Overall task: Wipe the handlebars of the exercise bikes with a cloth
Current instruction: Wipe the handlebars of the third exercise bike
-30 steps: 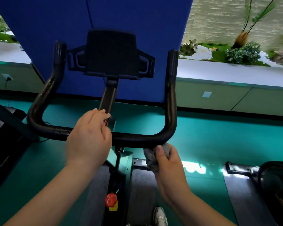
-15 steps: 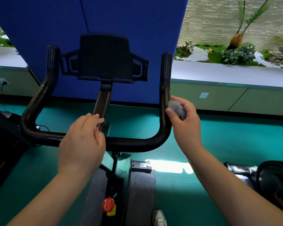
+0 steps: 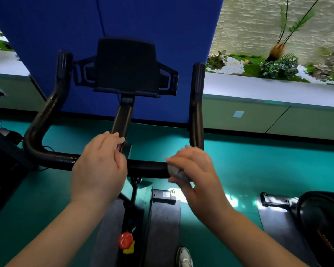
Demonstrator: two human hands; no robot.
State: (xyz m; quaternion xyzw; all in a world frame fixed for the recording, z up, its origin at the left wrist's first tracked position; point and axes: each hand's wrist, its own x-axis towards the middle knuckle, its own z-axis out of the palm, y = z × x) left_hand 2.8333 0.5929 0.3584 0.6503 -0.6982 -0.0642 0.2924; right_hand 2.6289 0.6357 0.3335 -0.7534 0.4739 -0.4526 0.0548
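Both hands on handlebar [image 3: 147, 166]: right grip [image 3: 197, 170] round cloth [image 3: 176, 173] (grey), left grip [image 3: 98, 166] relaxed.

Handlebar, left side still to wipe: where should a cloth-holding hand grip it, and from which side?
On the handlebar's left upright arm, wrapping it from the outer left side. It is a bare round tube rising to an end grip, while the tablet holder crowds its inner side and the left hand covers the crossbar.
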